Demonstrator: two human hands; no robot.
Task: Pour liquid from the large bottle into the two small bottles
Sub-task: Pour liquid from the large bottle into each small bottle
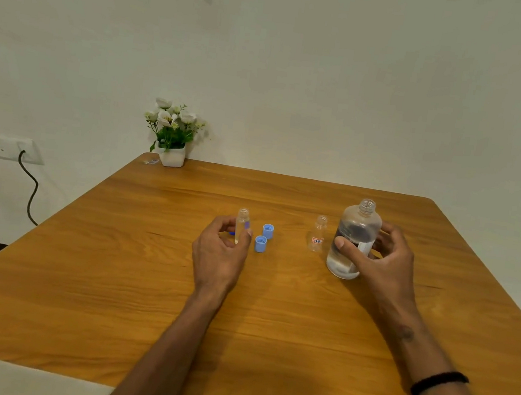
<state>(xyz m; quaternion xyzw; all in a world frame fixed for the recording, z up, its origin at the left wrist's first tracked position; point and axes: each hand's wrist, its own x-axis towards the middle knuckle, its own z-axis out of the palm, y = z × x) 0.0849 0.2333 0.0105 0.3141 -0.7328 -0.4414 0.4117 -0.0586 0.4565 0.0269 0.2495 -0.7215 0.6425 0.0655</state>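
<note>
1. Your right hand [386,258] is wrapped round the large bottle [353,241], right of centre in the frame. The bottle stands upright on the wooden table [270,323] with its cap off and its neck open, and clear liquid fills much of it.
2. Your left hand [221,248] pinches one small bottle [242,226] at centre frame, uncapped and upright. The other small bottle [318,234], with a red label, stands free just left of the large bottle, also open.
3. Two blue caps [264,237] lie between the small bottles, close to your left hand.
4. By my reading the uncapping is done and pouring has not begun; both small bottles look empty, so both fills are left.
5. Hard to make out: liquid levels in the small bottles, since clear glass hides little amounts. A dark blue spot shows behind your left fingers; I cannot tell whether it is the third cap.
6. A potted flower plant [173,134] sits at the table's far edge, upper left of the table.
</note>
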